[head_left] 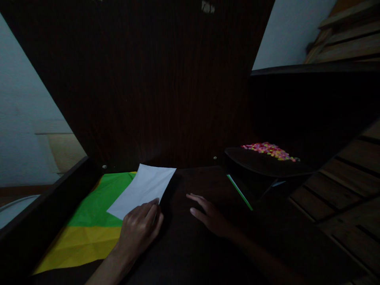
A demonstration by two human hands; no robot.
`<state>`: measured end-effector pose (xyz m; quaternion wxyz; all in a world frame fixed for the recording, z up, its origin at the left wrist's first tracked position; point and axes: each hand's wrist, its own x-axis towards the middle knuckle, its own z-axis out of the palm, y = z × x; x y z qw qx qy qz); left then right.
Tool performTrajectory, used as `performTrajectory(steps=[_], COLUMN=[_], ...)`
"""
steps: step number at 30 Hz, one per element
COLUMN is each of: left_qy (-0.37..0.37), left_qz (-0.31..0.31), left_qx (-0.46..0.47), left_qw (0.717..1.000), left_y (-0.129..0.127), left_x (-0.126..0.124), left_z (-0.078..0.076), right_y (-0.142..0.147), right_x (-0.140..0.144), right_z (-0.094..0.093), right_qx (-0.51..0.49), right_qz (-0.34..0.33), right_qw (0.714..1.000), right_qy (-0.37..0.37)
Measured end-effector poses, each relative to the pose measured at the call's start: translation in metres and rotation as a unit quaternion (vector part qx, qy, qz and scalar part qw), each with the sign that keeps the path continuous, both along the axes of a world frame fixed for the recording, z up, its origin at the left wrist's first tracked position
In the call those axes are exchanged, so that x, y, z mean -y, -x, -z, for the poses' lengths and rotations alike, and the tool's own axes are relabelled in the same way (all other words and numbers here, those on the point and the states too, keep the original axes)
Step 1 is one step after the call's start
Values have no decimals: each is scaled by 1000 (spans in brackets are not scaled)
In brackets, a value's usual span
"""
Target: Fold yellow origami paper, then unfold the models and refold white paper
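Note:
A sheet of white paper (144, 186) is pinched at its near right edge by my left hand (142, 219), with the fingers closed on it. The sheet looks slightly curved and overlaps a green and yellow sheet (92, 206) lying on the dark desk. To the right, my right hand (209, 215) is apart from the paper, its fingers stretched out and the thumb separate, holding nothing. A thin green and white strip (240, 192) lies on the desk beyond my right hand.
A tall dark wooden panel (172, 87) rises behind the desk surface (190, 253). At the right, a curved dark shelf (264, 166) bears a pile of small pink, red and yellow pieces (270, 150). A raised side board (44, 198) borders the left.

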<state>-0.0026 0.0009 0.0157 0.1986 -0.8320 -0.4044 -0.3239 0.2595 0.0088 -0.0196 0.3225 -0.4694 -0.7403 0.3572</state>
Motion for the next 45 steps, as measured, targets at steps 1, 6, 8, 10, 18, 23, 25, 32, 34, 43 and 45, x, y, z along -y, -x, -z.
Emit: performTrajectory(steps=[1, 6, 8, 10, 18, 23, 25, 32, 34, 43, 45], left_qy=[1, 25, 36, 42, 72, 117, 160, 273, 278, 238, 199], left_qz=[29, 134, 167, 196, 129, -111, -190, -275, -279, -276, -236], left_qx=[7, -12, -40, -62, -19, -54, -87, -128, -131, -126, -103], left_qw=[1000, 991, 984, 978, 989, 985, 965, 913, 910, 923, 946], left_y=[-4, -19, -23, -27, -16, 16, 26, 35, 35, 38, 37], left_x=[2, 13, 17, 20, 8, -18, -25, -29, -29, -33, -34], left_z=[2, 13, 17, 19, 11, 8, 9, 17, 20, 27, 29], right_y=[2, 8, 8, 7, -10, -23, -27, -33, -33, -41, -41], right_x=[-2, -12, -13, -13, -24, -33, -35, -37, -36, -38, -38], right_z=[2, 12, 12, 10, 13, 19, 18, 12, 12, 13, 12], right_qx=[-50, -258, -291, -306, -267, -241, -231, -170, -149, -18, 11], right_qz=[7, 28, 51, 85, 191, 191, 192, 205, 204, 186, 187], right_qw=[998, 958, 945, 937, 934, 947, 950, 962, 967, 982, 981], right_qy=[25, 125, 141, 146, 142, 94, 79, 53, 41, -34, -51])
